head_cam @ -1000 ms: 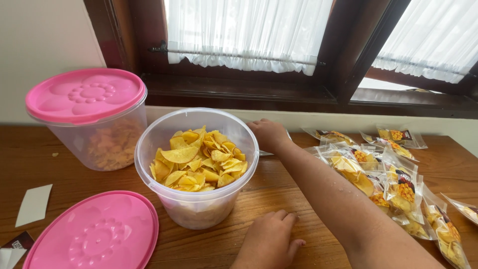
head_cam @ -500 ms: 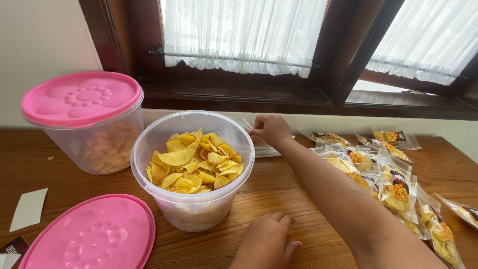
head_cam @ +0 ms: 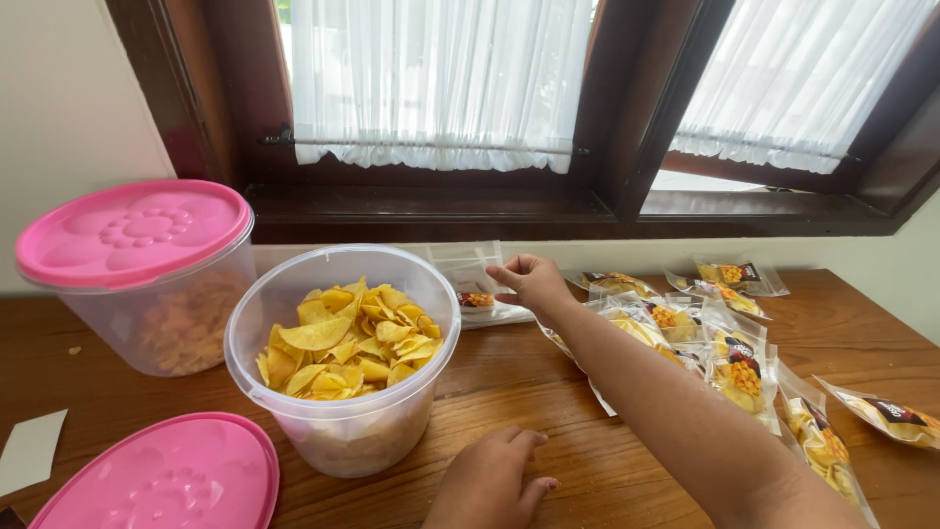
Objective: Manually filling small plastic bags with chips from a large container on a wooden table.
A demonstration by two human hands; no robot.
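My right hand (head_cam: 532,281) reaches across the wooden table (head_cam: 548,392) and pinches the edge of an empty clear pouch (head_cam: 466,268), which stands lifted behind the open tub. That clear round tub (head_cam: 338,436) is filled with yellow chips (head_cam: 343,338). Under the raised pouch lies a small stack of empty pouches (head_cam: 497,314). My left hand (head_cam: 490,480) rests palm down on the table just right of the tub, holding nothing.
A second clear tub with a pink lid (head_cam: 132,230) stands at the left. A loose pink lid (head_cam: 162,475) lies front left. Several filled chip pouches (head_cam: 729,358) are spread at the right. A white paper slip (head_cam: 27,451) lies far left. Window and wall close the back.
My right hand has taken a clear pouch from behind the tub and raised it upright. The view has shifted, so everything sits lower and further left. My left hand stayed put.
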